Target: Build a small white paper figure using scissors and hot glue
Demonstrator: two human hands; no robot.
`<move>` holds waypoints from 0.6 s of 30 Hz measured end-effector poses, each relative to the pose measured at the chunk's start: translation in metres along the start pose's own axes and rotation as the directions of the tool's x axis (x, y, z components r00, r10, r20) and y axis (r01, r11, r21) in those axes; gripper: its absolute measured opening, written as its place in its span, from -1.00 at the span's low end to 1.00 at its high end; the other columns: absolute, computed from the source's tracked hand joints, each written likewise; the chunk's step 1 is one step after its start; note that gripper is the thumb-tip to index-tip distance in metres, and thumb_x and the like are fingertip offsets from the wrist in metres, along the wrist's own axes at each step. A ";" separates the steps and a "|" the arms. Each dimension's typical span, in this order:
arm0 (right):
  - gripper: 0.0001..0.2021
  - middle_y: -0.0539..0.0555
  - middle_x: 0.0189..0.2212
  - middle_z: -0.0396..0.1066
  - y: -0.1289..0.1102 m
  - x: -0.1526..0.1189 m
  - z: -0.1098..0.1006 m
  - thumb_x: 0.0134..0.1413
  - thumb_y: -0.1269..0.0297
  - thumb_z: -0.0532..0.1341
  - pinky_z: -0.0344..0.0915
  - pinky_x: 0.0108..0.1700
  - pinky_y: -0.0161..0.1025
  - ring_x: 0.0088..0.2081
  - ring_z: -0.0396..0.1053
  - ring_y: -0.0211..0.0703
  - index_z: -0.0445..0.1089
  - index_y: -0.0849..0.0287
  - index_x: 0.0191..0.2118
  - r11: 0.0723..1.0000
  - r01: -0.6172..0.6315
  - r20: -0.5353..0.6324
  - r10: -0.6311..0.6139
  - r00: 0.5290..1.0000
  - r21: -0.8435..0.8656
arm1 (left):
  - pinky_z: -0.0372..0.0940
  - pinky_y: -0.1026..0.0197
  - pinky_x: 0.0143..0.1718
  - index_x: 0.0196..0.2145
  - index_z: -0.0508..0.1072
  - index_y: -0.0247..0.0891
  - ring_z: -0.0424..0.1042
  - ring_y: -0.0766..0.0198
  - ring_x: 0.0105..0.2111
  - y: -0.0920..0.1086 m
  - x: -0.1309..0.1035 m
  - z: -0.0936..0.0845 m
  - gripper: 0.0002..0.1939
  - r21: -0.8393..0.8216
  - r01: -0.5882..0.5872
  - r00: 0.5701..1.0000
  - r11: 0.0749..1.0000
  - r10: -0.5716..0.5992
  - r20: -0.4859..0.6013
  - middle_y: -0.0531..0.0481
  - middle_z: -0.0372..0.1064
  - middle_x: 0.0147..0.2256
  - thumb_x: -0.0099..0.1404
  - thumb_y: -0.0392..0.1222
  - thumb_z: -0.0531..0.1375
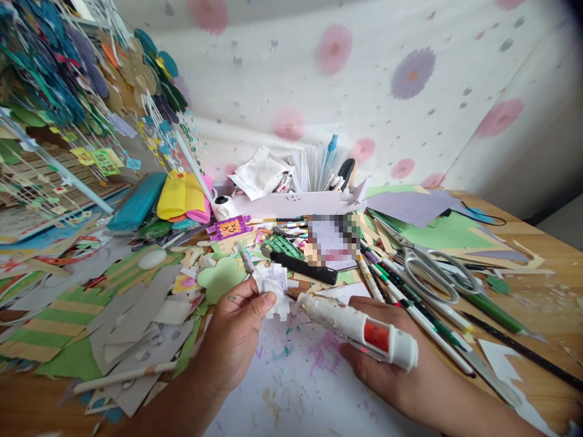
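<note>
Near the middle, my left hand (241, 331) pinches a small white paper piece (273, 294) with notched edges between thumb and fingers. My right hand (387, 364) is wrapped round a white glue gun (346, 321) with a red patch on its side. The gun's nozzle points left and sits close to the right side of the paper piece; whether they touch I cannot tell. Beneath both hands lies a white sheet (273, 394) marked with purple and green scribbles and brownish specks.
Scissors (428, 273), pens and pencils lie on the right. Paper scraps (150, 328) pile up on the left. A white box (296, 203) of supplies stands at the back, with a black marker (305, 268) in front. Paper decorations hang from a rack (186, 152) at upper left.
</note>
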State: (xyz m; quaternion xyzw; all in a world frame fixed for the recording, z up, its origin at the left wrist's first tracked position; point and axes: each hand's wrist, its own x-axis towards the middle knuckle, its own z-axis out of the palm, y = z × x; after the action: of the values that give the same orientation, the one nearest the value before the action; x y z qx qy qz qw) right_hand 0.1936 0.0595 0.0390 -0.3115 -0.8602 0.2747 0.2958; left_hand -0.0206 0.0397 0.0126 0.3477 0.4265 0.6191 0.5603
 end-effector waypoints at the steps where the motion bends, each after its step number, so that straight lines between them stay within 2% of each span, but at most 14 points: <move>1: -0.83 -0.03 -0.54 0.25 0.000 0.000 0.000 -0.03 0.50 0.09 0.19 -0.46 -0.36 -0.50 0.24 -0.28 0.09 0.14 -0.50 0.999 -0.016 -0.002 0.017 1.000 0.038 | 0.21 0.27 -0.30 -0.44 0.54 -0.26 0.32 0.29 -0.39 0.000 0.000 0.000 -0.94 -0.005 0.003 1.000 1.000 -0.003 -0.001 0.03 0.42 -0.49 0.12 -0.22 0.33; 4: -0.86 -0.02 -0.51 0.26 0.000 -0.001 -0.001 -0.02 0.47 0.11 0.21 -0.46 -0.36 -0.49 0.26 -0.27 0.13 0.14 -0.50 0.986 -0.080 -0.006 0.082 0.997 0.144 | 0.20 0.29 -0.32 -0.47 0.53 -0.25 0.30 0.31 -0.41 0.001 0.000 0.001 -0.93 -0.016 0.021 1.000 1.000 -0.021 0.000 0.05 0.40 -0.50 0.12 -0.23 0.33; 8: -0.87 0.00 -0.49 0.27 -0.001 -0.001 -0.002 -0.02 0.45 0.13 0.23 -0.45 -0.35 -0.47 0.27 -0.26 0.15 0.15 -0.49 0.978 -0.106 -0.025 0.113 0.993 0.180 | 0.21 0.27 -0.31 -0.44 0.55 -0.27 0.31 0.29 -0.39 0.002 0.000 0.001 -0.90 -0.008 0.055 0.998 0.998 -0.054 0.027 0.04 0.40 -0.50 0.10 -0.18 0.34; 13: -0.87 0.00 -0.52 0.26 -0.003 -0.001 -0.004 -0.02 0.45 0.12 0.22 -0.47 -0.33 -0.48 0.27 -0.24 0.16 0.14 -0.51 0.985 -0.086 -0.027 0.091 0.995 0.152 | 0.19 0.30 -0.38 -0.52 0.52 -0.27 0.28 0.32 -0.45 0.005 -0.002 0.002 -0.87 -0.006 0.074 0.997 0.997 -0.074 0.018 0.05 0.39 -0.53 0.05 -0.18 0.37; 18: -0.87 0.01 -0.50 0.29 -0.001 -0.002 -0.003 -0.05 0.46 0.13 0.28 -0.45 -0.31 -0.47 0.31 -0.20 0.17 0.13 -0.51 0.982 -0.058 -0.088 0.074 0.993 0.178 | 0.22 0.25 -0.29 -0.45 0.55 -0.27 0.34 0.24 -0.38 0.005 -0.002 0.003 -0.89 -0.034 0.102 0.994 0.994 -0.100 0.052 -0.02 0.44 -0.48 0.07 -0.19 0.36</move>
State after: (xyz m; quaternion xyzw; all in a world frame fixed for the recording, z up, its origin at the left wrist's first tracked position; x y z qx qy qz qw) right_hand 0.1964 0.0587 0.0410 -0.3251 -0.8070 0.3441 0.3530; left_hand -0.0198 0.0383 0.0188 0.3308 0.4181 0.5886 0.6077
